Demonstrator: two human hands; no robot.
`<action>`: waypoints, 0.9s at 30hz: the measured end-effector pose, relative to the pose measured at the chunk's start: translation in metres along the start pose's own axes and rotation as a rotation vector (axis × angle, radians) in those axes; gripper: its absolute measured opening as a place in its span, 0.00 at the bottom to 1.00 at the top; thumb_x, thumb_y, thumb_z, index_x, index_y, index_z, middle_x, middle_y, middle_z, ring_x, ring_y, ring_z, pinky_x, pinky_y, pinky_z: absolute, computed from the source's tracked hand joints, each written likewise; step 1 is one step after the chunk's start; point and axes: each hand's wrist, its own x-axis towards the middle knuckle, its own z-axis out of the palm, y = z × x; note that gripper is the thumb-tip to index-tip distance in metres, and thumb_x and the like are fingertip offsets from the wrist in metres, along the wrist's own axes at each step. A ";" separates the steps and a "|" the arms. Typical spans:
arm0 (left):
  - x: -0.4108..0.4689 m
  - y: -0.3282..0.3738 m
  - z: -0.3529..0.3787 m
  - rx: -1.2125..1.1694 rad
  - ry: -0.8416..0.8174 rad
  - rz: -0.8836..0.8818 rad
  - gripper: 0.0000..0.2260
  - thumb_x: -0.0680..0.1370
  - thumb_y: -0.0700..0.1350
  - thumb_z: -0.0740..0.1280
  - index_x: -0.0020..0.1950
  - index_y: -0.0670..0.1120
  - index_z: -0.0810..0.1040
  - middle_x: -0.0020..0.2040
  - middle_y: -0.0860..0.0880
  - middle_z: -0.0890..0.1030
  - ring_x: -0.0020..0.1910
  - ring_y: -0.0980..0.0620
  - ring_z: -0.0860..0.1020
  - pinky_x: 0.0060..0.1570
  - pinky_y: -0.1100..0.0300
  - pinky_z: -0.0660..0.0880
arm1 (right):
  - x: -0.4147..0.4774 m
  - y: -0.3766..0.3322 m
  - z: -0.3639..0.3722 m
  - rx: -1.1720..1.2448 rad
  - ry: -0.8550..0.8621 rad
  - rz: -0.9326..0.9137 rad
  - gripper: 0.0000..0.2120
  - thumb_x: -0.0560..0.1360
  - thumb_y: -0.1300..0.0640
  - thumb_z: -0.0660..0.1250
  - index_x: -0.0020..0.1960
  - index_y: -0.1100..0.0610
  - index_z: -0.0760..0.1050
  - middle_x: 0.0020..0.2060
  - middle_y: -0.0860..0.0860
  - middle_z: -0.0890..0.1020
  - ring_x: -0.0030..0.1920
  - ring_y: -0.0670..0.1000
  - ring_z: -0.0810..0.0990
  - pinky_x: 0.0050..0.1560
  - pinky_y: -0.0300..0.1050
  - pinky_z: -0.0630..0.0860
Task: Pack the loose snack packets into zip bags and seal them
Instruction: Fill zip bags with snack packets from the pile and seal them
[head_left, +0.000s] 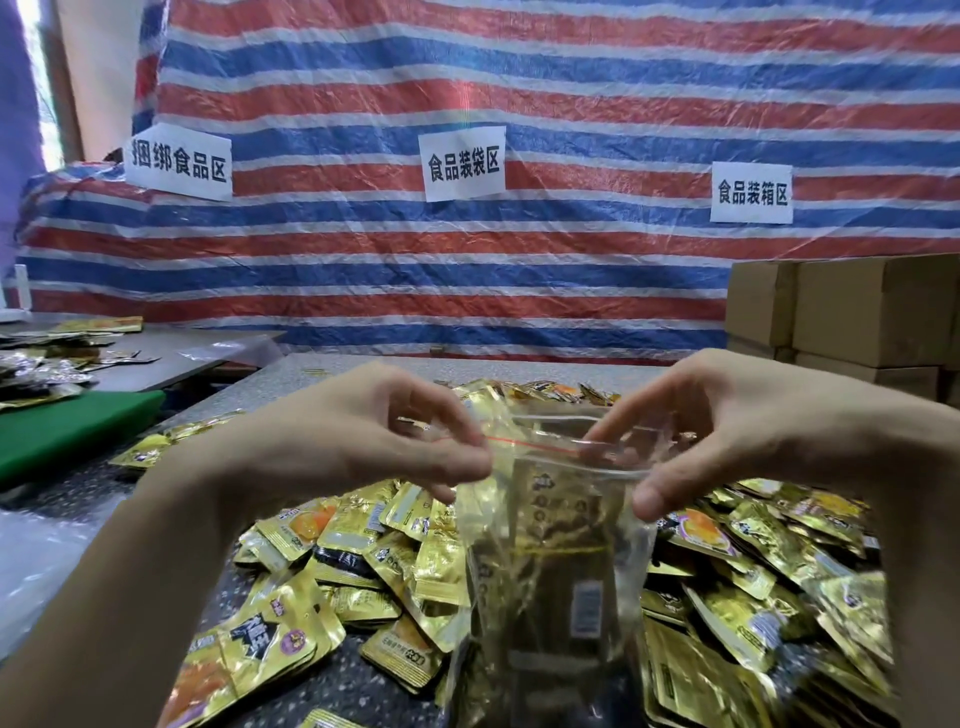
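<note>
Your head camera looks forward and down, close over your left hand (358, 441) and right hand (727, 431), facing the striped tarp (519, 260).

One zip bag (550, 571), two hands (363, 441) (727, 431), three signs (179, 162) (464, 162) (751, 192)

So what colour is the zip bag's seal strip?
Red seal strip on the zip bag; head view.

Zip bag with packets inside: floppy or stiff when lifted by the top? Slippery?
Probably floppy: the zip bag is wrinkled clear film, hanging from where the left hand and right hand pinch its top. The packets stacked inside likely stiffen and weight its middle. The glossy film may be slippery.
</note>
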 end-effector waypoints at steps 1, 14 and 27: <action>-0.001 -0.001 -0.001 0.000 -0.002 0.001 0.11 0.72 0.49 0.75 0.50 0.44 0.85 0.54 0.43 0.84 0.49 0.46 0.83 0.49 0.62 0.79 | -0.002 0.003 -0.002 0.003 0.008 0.005 0.19 0.64 0.46 0.82 0.54 0.44 0.85 0.52 0.48 0.87 0.54 0.50 0.85 0.57 0.49 0.81; 0.001 -0.004 -0.008 -0.080 0.401 0.029 0.13 0.61 0.41 0.79 0.45 0.44 0.85 0.38 0.40 0.85 0.32 0.48 0.83 0.33 0.65 0.77 | -0.011 0.012 -0.013 0.186 0.275 -0.070 0.16 0.60 0.59 0.79 0.47 0.56 0.86 0.41 0.60 0.86 0.39 0.56 0.86 0.39 0.40 0.80; 0.003 -0.019 -0.008 -0.120 0.276 0.024 0.09 0.65 0.47 0.77 0.41 0.43 0.87 0.38 0.46 0.84 0.36 0.55 0.79 0.36 0.65 0.76 | -0.009 0.013 -0.012 0.060 0.253 0.070 0.03 0.68 0.62 0.76 0.41 0.57 0.85 0.37 0.56 0.85 0.37 0.50 0.82 0.41 0.41 0.76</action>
